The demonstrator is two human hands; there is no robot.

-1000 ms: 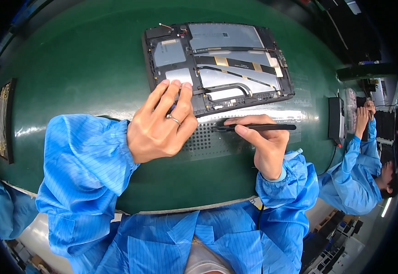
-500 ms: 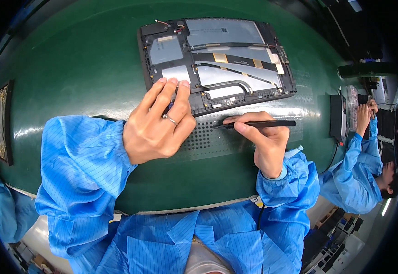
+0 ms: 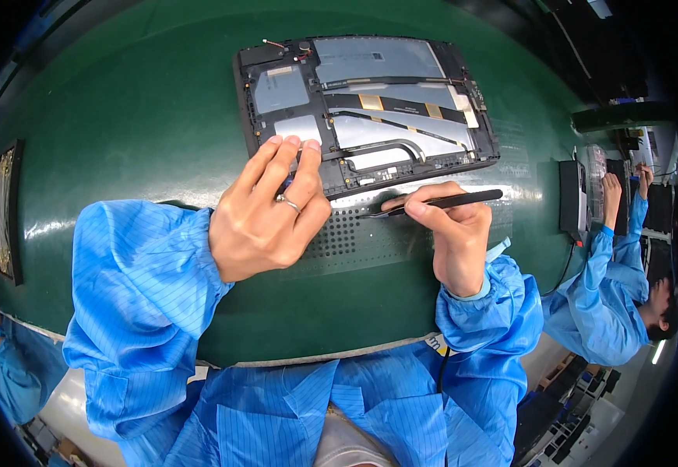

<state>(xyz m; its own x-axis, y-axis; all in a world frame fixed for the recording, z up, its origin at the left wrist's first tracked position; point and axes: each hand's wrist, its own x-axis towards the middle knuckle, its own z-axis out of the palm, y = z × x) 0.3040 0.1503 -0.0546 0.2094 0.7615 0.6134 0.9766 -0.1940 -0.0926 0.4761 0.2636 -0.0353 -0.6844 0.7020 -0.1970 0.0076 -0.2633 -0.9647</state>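
Note:
An opened tablet-like device (image 3: 389, 132) lies at the far side, with dark frame, silver plates and flat ribbon cables showing. My left hand (image 3: 272, 206) is curled over its near left edge, fingertips pressed on the frame. The thumb is hidden; a small dark blue bit shows between the fingers, too hidden to name. My right hand (image 3: 459, 229) pinches black tweezers (image 3: 463, 199), whose tip points left, down to a clear plastic sheet (image 3: 389, 249). Rows of small round black dots (image 3: 341, 233) sit on that sheet, right beside the tweezer tip.
The green work table (image 3: 128, 101) spreads all round. A dark-framed part (image 3: 9, 210) stands at the left. A black box (image 3: 575, 198) with a cable is at the right. Co-workers in blue sleeves work at both sides, one person (image 3: 607, 303) at the right.
The device has shifted slightly left. My right hand and tweezers have tilted a little, the tweezers' rear end rising; the tip stays by the black dots. My left hand is nearly still.

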